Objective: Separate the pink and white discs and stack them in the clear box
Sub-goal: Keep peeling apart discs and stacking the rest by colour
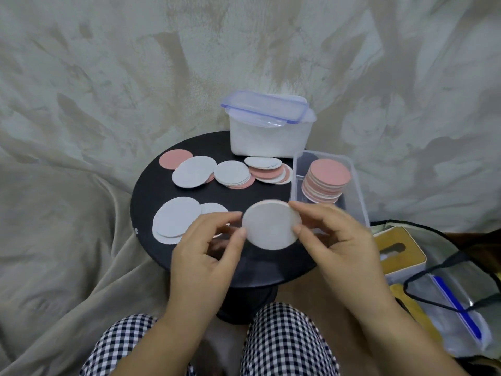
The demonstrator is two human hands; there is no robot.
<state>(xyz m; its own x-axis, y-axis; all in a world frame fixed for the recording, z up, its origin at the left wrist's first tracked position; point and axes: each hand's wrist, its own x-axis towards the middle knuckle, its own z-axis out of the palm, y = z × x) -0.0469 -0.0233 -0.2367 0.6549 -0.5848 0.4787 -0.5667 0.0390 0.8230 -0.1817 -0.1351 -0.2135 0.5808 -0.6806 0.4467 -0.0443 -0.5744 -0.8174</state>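
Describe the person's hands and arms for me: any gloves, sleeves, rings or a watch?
The left hand and right hand are both bare: no gloves, rings or watch show. The forearms are bare too, with no sleeve in view. Below them, only black-and-white checked trousers show.

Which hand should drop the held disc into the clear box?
Probably the right hand: both hands pinch the disc, but the clear box sits on that side; the left hand would have to cross over.
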